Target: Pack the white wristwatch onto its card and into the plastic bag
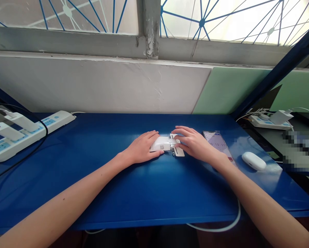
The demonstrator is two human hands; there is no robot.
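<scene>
Small white packet [162,144] lay half covered between two hands

The window [180,19] and the pale wall [105,86] ran out of view, the window cut off by the top edge. Below spread the blue desk [149,193], its ends also cut off. A power strip [62,117] left the frame on the left, its middle partly hidden by plugged-in adapters and a black cable [44,137]. On the right, beyond the desk, stood a second strip [269,122]; coarse blocks blotted out whatever lay just beside it.

The left hand [144,146] covered the packet's left end, fingers and thumb parted along its two long edges; whether it gripped or merely steadied it, I could not tell. The right hand [195,143] was loosely curled, fingertips over the packet's clear right end, but its contact was too hidden to show a firm hold.

The right forearm hid the phone's [218,141] lower part. The white case [254,161] sat in full view near it. Under the right fingers, a pale card [179,151] showed partly; how it joined the packet was unclear, and the packet's print was too small to read.
</scene>
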